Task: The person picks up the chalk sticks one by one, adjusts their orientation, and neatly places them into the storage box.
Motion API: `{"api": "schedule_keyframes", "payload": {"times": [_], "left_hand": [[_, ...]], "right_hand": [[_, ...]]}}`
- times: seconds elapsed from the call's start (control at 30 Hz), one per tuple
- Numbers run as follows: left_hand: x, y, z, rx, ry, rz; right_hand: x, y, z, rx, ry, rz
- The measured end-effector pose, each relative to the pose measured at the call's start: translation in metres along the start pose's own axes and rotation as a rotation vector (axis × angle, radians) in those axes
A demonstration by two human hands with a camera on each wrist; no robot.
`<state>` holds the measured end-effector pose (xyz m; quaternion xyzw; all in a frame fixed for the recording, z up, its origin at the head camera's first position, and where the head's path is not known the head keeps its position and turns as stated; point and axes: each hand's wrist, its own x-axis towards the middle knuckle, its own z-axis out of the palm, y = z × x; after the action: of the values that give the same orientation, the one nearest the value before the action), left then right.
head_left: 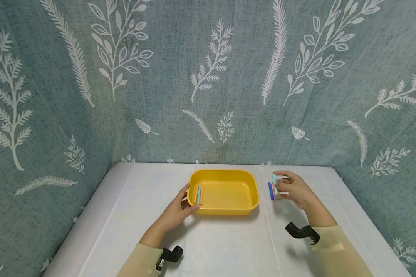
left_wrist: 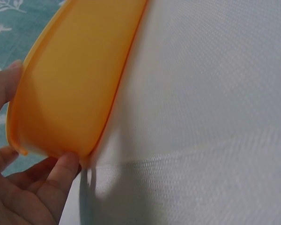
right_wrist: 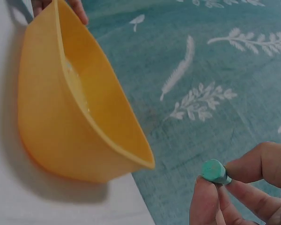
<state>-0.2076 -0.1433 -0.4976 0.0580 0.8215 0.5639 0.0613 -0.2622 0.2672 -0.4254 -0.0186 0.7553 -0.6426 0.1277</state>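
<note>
A yellow plastic tub [head_left: 225,211] stands on the table, and my left hand [head_left: 176,212] grips its left end, thumb at the front rim. In the left wrist view the fingers touch the tub's wall [left_wrist: 79,79] and lower corner. Inside the tub, at the left, a green chalk stick [head_left: 198,195] lies between two orange ones [head_left: 202,196]. Right of the tub, my right hand [head_left: 296,192] pinches another green chalk stick [right_wrist: 213,171] between thumb and fingers. Beside that hand are a blue chalk stick [head_left: 270,191] and a pink one, partly hidden.
A white cloth [head_left: 225,246] covers the table. Teal fabric with white leaf prints [head_left: 173,77] rises behind it and at both sides. Each wrist carries a black camera mount [head_left: 303,231].
</note>
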Motion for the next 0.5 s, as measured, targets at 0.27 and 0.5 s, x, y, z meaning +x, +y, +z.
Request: {"api": "schedule_keyframes", "payload": {"times": [0.27,0.5], "left_hand": [[0.002,0.002,0.000,0.032,0.008,-0.016],[0.001,0.001,0.000,0.031,0.005,-0.024]], "right_hand": [[0.007,-0.001,0.016,0.074,-0.023,0.021],[0.013,-0.005,0.032,0.102,-0.024,0.025]]}}
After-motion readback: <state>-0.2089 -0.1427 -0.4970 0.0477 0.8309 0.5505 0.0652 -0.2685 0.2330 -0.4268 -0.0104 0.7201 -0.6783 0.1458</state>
